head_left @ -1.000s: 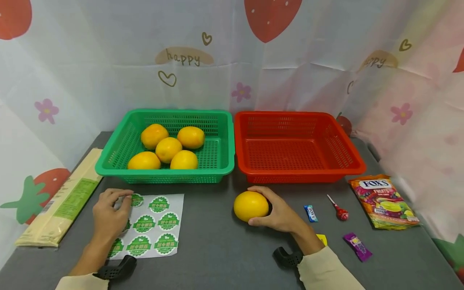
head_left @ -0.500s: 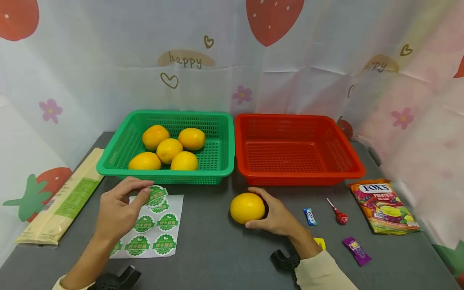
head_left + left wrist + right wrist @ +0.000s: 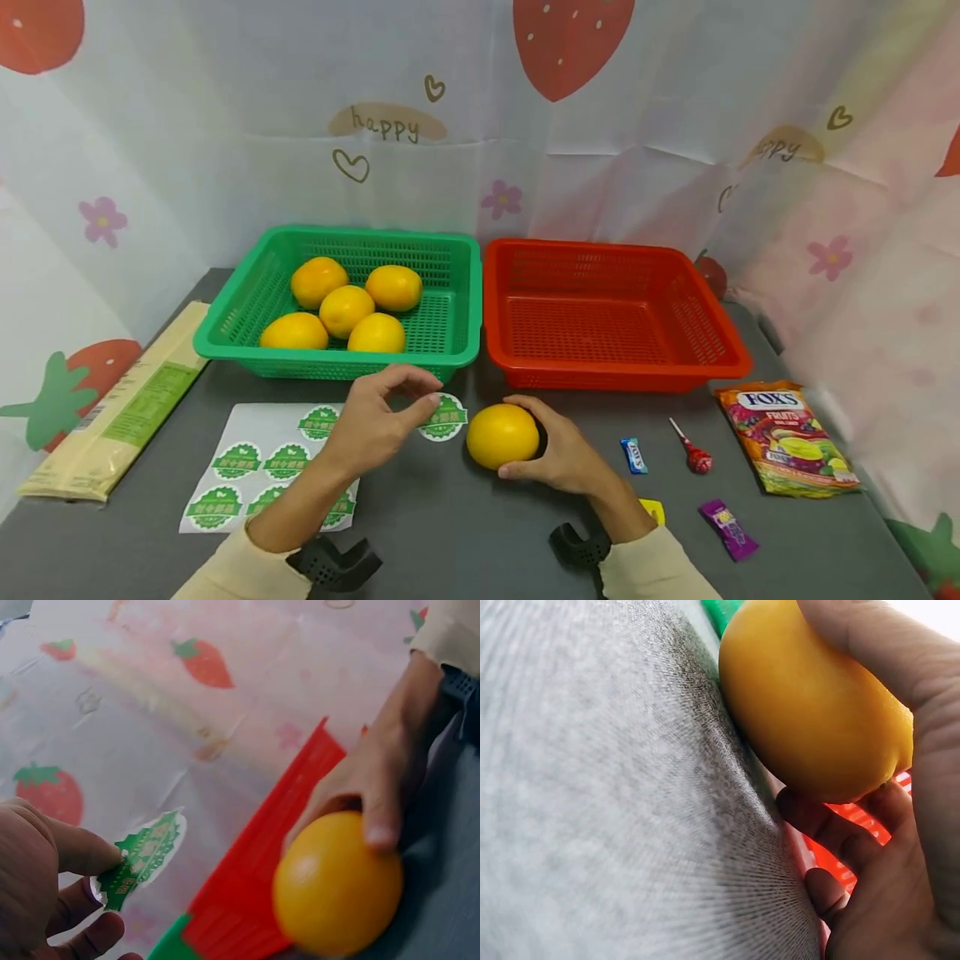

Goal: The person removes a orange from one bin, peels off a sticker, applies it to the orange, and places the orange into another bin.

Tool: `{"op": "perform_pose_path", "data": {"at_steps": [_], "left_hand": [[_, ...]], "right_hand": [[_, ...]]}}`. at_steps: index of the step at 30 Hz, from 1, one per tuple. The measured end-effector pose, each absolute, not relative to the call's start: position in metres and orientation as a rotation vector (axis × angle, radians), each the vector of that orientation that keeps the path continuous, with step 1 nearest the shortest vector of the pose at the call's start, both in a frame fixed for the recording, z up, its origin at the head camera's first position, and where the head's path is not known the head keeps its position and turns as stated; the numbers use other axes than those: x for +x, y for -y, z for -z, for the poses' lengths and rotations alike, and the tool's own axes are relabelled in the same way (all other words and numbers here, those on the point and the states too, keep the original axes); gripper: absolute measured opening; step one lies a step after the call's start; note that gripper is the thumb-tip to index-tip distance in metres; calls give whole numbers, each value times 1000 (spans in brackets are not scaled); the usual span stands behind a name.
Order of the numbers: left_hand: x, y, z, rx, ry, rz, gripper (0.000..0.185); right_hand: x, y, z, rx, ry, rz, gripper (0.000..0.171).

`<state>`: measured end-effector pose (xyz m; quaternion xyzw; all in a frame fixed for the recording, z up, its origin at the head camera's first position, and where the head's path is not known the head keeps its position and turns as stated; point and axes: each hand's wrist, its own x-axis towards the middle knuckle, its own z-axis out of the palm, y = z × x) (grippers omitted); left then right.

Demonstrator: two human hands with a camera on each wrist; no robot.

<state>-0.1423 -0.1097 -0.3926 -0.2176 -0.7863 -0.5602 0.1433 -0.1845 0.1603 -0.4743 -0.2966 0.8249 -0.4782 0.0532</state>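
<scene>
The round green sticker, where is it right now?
In the head view, the round green sticker is pinched in the left hand, just left of the yellow-orange fruit that the right hand holds.

The head view looks forward and down over the dark grey bench (image 3: 450, 533). Both wrist views sit very close, low over it, and all three share the round yellow-orange fruit (image 3: 502, 435) (image 3: 337, 882) (image 3: 810, 712).

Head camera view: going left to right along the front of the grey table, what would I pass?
Long beige packet → white sheet of green stickers → left hand pinching a round green sticker → yellow-orange fruit → right hand → small blue candy → red lollipop → colourful Fox's sweet bag.
</scene>
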Motion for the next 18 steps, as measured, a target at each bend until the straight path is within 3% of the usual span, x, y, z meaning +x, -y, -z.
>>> {"op": "perform_pose_path", "data": {"at_steps": [10, 18], "left_hand": [[-160, 57, 414, -651, 2357, 1585, 6], [-165, 39, 431, -508, 2286, 1636, 7]], "right_hand": [[-184, -161, 478, -986, -2486, 1485, 82], [-186, -161, 478, -983, -2473, 1492, 81]]}}
